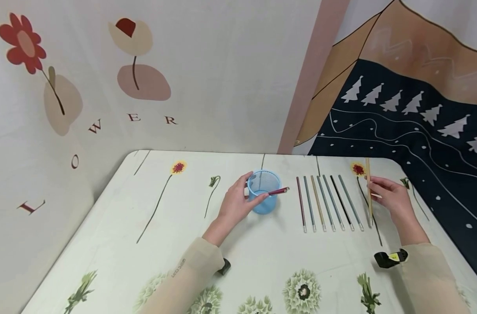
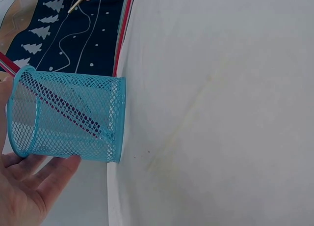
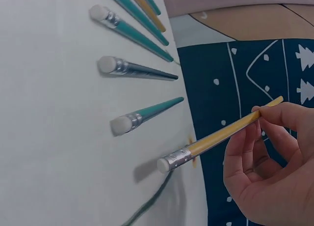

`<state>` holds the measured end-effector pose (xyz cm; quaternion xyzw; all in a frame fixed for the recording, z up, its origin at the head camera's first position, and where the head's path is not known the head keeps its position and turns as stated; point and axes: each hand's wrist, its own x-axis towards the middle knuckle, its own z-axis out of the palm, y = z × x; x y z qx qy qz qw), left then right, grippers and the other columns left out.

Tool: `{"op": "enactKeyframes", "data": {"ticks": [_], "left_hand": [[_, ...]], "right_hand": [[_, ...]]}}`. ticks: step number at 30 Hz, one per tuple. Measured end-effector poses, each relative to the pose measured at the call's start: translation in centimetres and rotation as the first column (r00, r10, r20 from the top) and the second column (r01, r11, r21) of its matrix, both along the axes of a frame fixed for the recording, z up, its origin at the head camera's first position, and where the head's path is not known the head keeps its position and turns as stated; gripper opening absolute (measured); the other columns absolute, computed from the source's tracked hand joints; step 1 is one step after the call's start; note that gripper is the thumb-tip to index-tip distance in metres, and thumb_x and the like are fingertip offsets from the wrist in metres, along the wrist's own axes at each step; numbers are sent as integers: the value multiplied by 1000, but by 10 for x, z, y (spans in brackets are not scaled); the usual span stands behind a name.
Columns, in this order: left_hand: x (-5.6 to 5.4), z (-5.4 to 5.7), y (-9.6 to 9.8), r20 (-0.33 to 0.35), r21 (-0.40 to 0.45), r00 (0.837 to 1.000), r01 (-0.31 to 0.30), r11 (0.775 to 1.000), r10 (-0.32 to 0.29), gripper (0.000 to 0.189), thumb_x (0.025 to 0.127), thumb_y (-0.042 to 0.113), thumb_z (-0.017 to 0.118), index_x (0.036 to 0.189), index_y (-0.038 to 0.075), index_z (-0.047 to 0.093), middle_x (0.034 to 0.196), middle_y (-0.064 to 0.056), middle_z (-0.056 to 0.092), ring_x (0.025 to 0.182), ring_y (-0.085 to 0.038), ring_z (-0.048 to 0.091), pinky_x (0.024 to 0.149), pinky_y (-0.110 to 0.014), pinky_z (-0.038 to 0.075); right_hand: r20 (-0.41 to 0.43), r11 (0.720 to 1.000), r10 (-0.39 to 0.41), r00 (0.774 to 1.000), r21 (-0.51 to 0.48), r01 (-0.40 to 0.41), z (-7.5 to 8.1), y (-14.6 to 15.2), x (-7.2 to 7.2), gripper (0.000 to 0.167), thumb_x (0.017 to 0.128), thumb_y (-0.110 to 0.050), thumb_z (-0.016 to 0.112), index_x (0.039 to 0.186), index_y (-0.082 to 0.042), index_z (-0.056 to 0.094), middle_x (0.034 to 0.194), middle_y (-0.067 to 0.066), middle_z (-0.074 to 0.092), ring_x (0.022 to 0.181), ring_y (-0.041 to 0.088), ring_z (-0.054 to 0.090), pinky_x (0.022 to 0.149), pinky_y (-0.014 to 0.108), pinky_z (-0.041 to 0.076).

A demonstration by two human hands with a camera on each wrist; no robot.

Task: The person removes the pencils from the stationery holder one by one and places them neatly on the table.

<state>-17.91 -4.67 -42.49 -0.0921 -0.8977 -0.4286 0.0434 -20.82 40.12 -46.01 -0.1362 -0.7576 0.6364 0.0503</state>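
Observation:
My left hand (image 1: 235, 197) grips a blue mesh pencil cup (image 1: 264, 206) standing on the table. Its thumb lies along the near side and its fingers curl round the far side. Dark red pencils (image 1: 278, 191) lean in the cup, their ends sticking out over the right rim. In the left wrist view the cup's mesh wall (image 2: 73, 113) shows them slanting inside. At the right, my right hand (image 1: 393, 198) pinches a yellow pencil (image 1: 370, 211) between thumb and fingers. Its white eraser (image 3: 165, 164) points toward the near side, seemingly just above the tabletop.
Several pencils (image 1: 332, 205) lie side by side between the cup and my right hand, erasers toward me. The white tablecloth (image 1: 117, 270) has printed flowers. A patterned cloth backdrop (image 1: 223, 87) rises behind the table. A dark strap device (image 1: 390, 258) is on my right wrist.

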Motion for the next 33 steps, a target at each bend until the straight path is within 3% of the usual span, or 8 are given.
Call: {"op": "enactKeyframes", "data": {"ticks": [4,7,11,15,20,24,27,33], "left_hand": [[0,0,0,-1,9,1000,5,1000,-5,84,84,48,77,152,15,39,144,-10,56,127,-29,59,92,-41,60],[0,0,0,3,20,1000,5,1000,-5,84,84,48,77,151,15,39,145,-10,55,127,-29,59,93,-42,60],[1,1,0,4,23,1000,4,1000,-4,84,84,49,76,151,15,39,145,-10,55,127,-29,59,92,-42,60],[1,1,0,4,25,1000,10,1000,-10,83,85,49,76,152,15,40,144,-10,55,126,-28,59,91,-41,60],[1,1,0,-1,24,1000,10,1000,-10,83,85,48,76,152,15,39,144,-10,56,126,-28,59,91,-41,60],[1,1,0,-4,26,1000,9,1000,-9,83,85,48,76,151,15,40,144,-10,56,126,-28,59,91,-41,60],[1,0,0,-1,28,1000,9,1000,-9,83,85,49,76,151,15,40,144,-10,56,126,-28,59,91,-41,60],[0,-1,-1,5,30,1000,6,1000,-7,84,84,49,76,151,16,40,144,-9,55,127,-28,59,92,-41,60]], "right_hand": [[50,995,-27,998,99,22,3,-7,3,22,94,-36,68,115,-28,71,88,-31,65,76,-9,63,64,11,56],[80,990,-35,996,137,24,14,-18,9,12,97,-32,65,106,-36,71,84,-33,62,75,-9,62,65,11,56],[119,989,-15,993,149,-3,30,-33,19,16,99,-25,61,99,-39,68,80,-33,61,74,-9,61,66,12,56],[155,988,2,988,152,-26,36,-39,23,18,100,-23,59,95,-39,66,78,-34,59,72,-9,61,64,12,55],[169,979,26,985,194,-59,33,-38,21,15,101,-26,58,110,-26,71,78,-33,59,70,-9,60,64,13,55],[187,962,46,981,255,-94,30,-39,18,38,101,-28,56,131,-5,62,77,-33,57,69,-7,58,63,14,53],[200,952,59,978,284,-116,27,-39,17,48,102,-27,54,138,5,53,76,-33,56,69,-6,57,62,15,52],[222,944,58,973,306,-126,22,-39,13,51,103,-24,52,142,10,46,75,-32,55,68,-6,57,60,15,52]]}}
